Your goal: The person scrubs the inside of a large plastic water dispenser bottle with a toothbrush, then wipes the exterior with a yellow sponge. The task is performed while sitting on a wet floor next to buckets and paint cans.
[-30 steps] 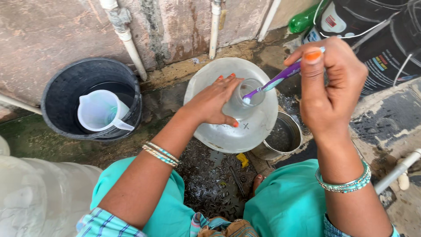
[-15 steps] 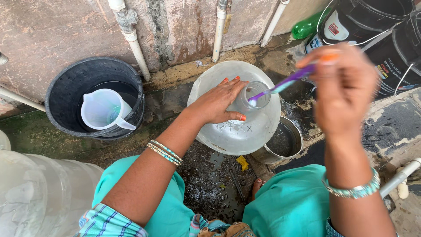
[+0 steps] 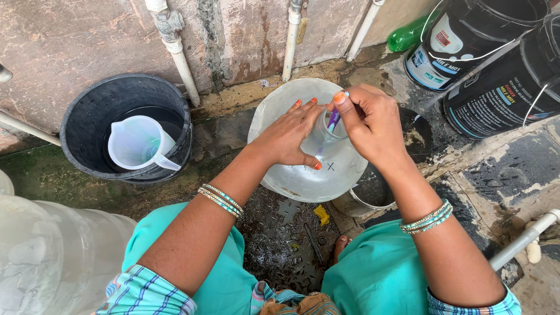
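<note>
A large clear water jug stands upright on the wet ground in front of me, seen from above. My left hand rests on its shoulder, thumb and fingers wrapped around the neck. My right hand grips a purple toothbrush from above, the brush pushed down into the jug's mouth. Only a short piece of the handle shows between my fingers.
A black bucket holding water and a clear plastic measuring jug stands at left. A steel pot sits beside the jug. Two black paint buckets and a green bottle are at upper right. Another clear water jug lies lower left. White pipes run down the wall.
My right hand has come down from a raised position and closed in over the jug's mouth, pushing the toothbrush deeper inside. My left hand has stayed on the neck.
</note>
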Motion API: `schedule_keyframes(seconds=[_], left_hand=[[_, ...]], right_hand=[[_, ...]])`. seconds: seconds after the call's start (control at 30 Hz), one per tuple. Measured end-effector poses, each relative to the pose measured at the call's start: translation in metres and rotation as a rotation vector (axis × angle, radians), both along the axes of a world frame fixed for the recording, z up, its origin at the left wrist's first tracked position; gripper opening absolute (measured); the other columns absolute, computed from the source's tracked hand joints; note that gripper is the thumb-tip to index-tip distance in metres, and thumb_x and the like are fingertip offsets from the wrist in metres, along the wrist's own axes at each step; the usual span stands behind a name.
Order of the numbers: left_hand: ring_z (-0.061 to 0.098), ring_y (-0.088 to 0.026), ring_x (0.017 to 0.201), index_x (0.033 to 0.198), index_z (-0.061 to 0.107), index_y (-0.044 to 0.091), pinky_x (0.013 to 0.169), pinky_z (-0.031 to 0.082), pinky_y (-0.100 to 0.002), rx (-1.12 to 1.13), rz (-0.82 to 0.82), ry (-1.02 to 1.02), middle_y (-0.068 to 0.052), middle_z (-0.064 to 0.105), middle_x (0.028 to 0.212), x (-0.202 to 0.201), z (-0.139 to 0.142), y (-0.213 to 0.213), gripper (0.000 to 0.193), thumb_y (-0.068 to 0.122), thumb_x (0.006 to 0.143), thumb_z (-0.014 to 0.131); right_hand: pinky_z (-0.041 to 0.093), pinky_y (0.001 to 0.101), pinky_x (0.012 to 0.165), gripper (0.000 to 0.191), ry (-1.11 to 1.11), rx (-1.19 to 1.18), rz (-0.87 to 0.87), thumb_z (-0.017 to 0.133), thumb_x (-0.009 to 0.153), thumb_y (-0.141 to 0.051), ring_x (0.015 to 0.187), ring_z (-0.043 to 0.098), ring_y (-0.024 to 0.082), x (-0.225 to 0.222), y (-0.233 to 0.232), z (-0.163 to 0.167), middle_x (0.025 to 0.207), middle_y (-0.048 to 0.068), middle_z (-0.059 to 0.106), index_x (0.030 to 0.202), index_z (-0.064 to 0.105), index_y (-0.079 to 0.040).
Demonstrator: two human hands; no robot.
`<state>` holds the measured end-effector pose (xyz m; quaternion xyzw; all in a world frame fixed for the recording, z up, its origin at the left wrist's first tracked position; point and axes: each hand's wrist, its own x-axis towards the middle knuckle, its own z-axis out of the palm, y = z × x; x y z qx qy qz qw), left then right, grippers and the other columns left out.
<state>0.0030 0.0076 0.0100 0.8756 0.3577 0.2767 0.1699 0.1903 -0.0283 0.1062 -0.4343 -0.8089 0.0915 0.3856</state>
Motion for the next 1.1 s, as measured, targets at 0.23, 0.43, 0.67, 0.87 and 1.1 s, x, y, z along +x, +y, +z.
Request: schedule_keyframes(seconds=[0.23, 0.43, 0.67, 0.87, 1.1], left_hand=[[0.04, -0.038, 0.145, 0.147, 0.037, 0.003, 0.125, 0.021, -0.052, 0.077, 0.122, -0.085, -0.029, 0.049, 0.146, 0.01, -0.012, 0.001, 0.111, 0.049, 0.062, 0.091], [0.04, -0.036, 0.145, 0.146, 0.039, 0.002, 0.126, 0.02, -0.051, 0.074, 0.121, -0.098, -0.027, 0.053, 0.144, 0.012, -0.019, 0.004, 0.106, 0.053, 0.067, 0.087], [0.027, -0.035, 0.152, 0.142, 0.037, 0.003, 0.123, -0.006, -0.063, 0.164, 0.329, -0.104, -0.017, 0.058, 0.143, 0.026, -0.019, -0.011, 0.117, 0.068, 0.057, 0.085], [0.024, -0.036, 0.155, 0.154, 0.023, 0.007, 0.122, -0.007, -0.068, 0.061, 0.418, -0.035, -0.018, 0.059, 0.139, 0.026, -0.007, -0.02, 0.147, 0.083, 0.043, 0.083], [0.026, -0.038, 0.15, 0.157, 0.009, 0.012, 0.117, 0.003, -0.073, 0.011, 0.343, 0.117, -0.02, 0.046, 0.151, 0.02, 0.006, -0.019, 0.164, 0.082, 0.033, 0.088]], right_hand=[[0.042, 0.0319, 0.06, 0.027, 0.023, -0.029, 0.012, 0.062, 0.106, -0.025, 0.064, 0.057, 0.017, -0.004, -0.002, 0.0, 0.077, 0.008, 0.061, 0.093, 0.075, -0.006], [0.041, 0.032, 0.059, 0.028, 0.006, -0.022, 0.002, 0.061, 0.106, -0.027, 0.063, 0.056, 0.017, -0.005, -0.002, -0.001, 0.076, 0.008, 0.06, 0.093, 0.076, -0.006], [0.042, 0.0329, 0.058, 0.029, 0.012, -0.053, -0.038, 0.062, 0.105, -0.029, 0.061, 0.055, 0.018, -0.006, -0.002, 0.0, 0.075, 0.008, 0.061, 0.094, 0.076, -0.007], [0.044, 0.0341, 0.061, 0.029, 0.014, 0.006, -0.001, 0.061, 0.107, -0.028, 0.066, 0.059, 0.02, -0.004, 0.002, -0.003, 0.077, 0.009, 0.061, 0.095, 0.076, -0.006], [0.045, 0.0341, 0.064, 0.031, 0.053, -0.009, -0.005, 0.061, 0.108, -0.028, 0.069, 0.059, 0.02, 0.001, 0.007, -0.005, 0.077, 0.009, 0.06, 0.094, 0.075, -0.005]])
